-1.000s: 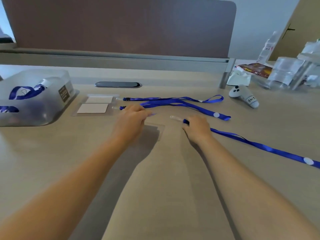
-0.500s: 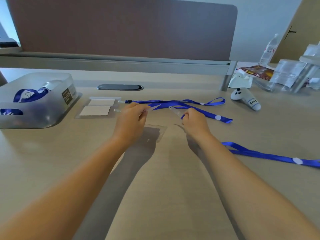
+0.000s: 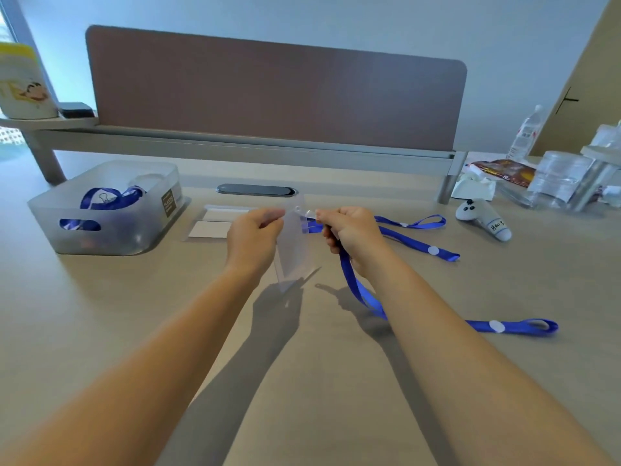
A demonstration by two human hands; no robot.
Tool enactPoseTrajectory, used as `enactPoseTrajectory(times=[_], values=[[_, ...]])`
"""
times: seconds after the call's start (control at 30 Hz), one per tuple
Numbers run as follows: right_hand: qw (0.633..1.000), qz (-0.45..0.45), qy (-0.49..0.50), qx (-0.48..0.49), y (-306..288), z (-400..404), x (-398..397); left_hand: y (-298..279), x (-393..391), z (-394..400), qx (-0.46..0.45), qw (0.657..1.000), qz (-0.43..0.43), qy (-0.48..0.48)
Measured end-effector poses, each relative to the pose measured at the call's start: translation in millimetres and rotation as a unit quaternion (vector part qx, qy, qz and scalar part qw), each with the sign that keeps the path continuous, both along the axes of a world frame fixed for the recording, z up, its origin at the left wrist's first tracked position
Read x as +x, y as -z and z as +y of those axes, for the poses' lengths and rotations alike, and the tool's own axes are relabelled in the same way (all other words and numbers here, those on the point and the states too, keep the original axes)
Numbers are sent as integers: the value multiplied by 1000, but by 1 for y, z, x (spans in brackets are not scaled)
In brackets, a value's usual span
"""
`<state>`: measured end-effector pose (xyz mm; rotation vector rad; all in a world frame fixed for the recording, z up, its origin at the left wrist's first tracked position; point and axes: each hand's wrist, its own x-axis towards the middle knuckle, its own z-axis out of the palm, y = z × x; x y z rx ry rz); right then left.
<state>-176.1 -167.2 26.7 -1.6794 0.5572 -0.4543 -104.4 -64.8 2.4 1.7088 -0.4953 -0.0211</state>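
The sleeve (image 3: 295,245), flimsy and slick by the look of it, is pinched at its top by the left grip (image 3: 252,237), the limp lanyard (image 3: 357,285) by the right grip (image 3: 353,234).

Grey bin (image 3: 111,243) (lanyards (image 3: 111,200) inside), white controller (image 3: 484,220)

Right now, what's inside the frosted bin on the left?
Blue lanyards lie coiled in the bin, with a pale clear item behind them. The frosted wall blurs whatever sits lower down.

Bare left hand (image 3: 252,237) and right hand (image 3: 353,235), bare forearms (image 3: 188,331).
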Motion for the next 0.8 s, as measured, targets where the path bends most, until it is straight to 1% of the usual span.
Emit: enactPoseTrajectory(times=[0.13,0.5,0.7,0.77,0.8], values=[[1000,2,-5,14,-3,13,4,-1,0,10,-3,999,-32,10],[998,4,-18,56,-11,33,13,-2,4,26,50,986,-155,-25],[995,-7,-51,86,-8,35,16,-4,5,31,58,980,-188,-12],[993,-9,-62,96,-8,35,16,-3,7,34,78,969,-234,-11],[993,-9,-67,101,-8,35,15,-3,9,36,95,957,-272,-12]])
